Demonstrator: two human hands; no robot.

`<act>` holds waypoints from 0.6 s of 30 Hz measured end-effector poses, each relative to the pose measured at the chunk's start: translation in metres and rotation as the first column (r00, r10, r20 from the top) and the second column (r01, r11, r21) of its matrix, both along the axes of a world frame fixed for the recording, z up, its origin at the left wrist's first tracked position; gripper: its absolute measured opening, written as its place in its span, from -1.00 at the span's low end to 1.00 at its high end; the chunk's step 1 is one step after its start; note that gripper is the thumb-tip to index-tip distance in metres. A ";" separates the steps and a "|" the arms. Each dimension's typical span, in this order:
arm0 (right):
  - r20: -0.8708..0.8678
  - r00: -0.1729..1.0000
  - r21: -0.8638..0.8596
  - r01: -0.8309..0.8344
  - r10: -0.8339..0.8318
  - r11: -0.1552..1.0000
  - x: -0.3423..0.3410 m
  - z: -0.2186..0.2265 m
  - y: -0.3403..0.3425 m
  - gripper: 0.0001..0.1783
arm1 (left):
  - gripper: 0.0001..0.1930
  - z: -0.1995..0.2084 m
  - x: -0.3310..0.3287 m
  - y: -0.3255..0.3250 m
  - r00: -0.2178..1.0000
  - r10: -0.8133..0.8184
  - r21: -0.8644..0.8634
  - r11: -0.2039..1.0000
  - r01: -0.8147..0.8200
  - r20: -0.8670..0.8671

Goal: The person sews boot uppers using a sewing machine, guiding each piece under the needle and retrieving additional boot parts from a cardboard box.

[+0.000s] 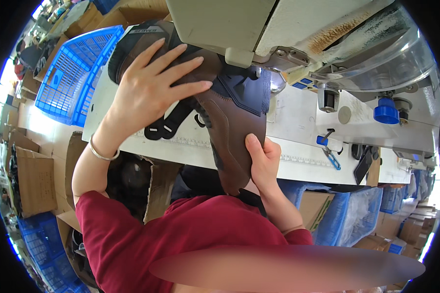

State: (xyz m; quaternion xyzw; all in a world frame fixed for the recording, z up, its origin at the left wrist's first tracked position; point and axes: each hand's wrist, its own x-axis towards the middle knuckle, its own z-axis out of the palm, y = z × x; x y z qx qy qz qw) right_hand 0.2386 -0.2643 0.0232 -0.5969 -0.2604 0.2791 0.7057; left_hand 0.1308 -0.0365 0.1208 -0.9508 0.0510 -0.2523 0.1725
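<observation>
Head view: the left hand lies across one end of the brown-and-black upper, four fingers stretched and spread; its thumb is hidden, so I cannot tell whether it grips. The right hand grasps the other end's edge, thumb on top. The upper sits beside the machine, partly behind its head, and reaches past the near edge of the table. Black straps hang from it near the left hand.

A blue basket with slatted walls stands tilted beyond the left arm. Below the table's left part, an open carton holds dark things, too dim to make out. To the right, a blue crate holds clear plastic, near a cardboard box. Blue snips lie on the table.
</observation>
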 end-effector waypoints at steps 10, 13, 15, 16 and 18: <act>-0.057 0.998 0.094 0.015 -0.010 0.995 0.021 0.013 0.033 -0.74 | -0.52 -0.001 0.031 0.036 0.999 -0.023 -0.222 0.975 0.014 -0.040; -0.088 0.996 0.170 -0.016 0.032 0.985 0.029 0.019 0.041 -0.73 | -0.52 -0.002 0.039 0.043 0.998 -0.002 -0.304 0.953 -0.015 -0.058; -0.158 0.987 0.165 0.013 0.014 0.986 0.033 0.021 0.047 -0.73 | -0.53 -0.002 0.045 0.045 0.998 0.010 -0.332 0.943 -0.031 -0.068; -0.175 0.983 0.188 -0.015 0.048 0.982 0.035 0.021 0.046 -0.75 | -0.53 -0.003 0.047 0.045 0.997 0.030 -0.367 0.928 -0.057 -0.078; -0.160 0.985 0.166 -0.038 0.065 0.985 0.039 0.019 0.044 -0.74 | -0.54 -0.004 0.051 0.045 0.995 0.047 -0.399 0.913 -0.081 -0.093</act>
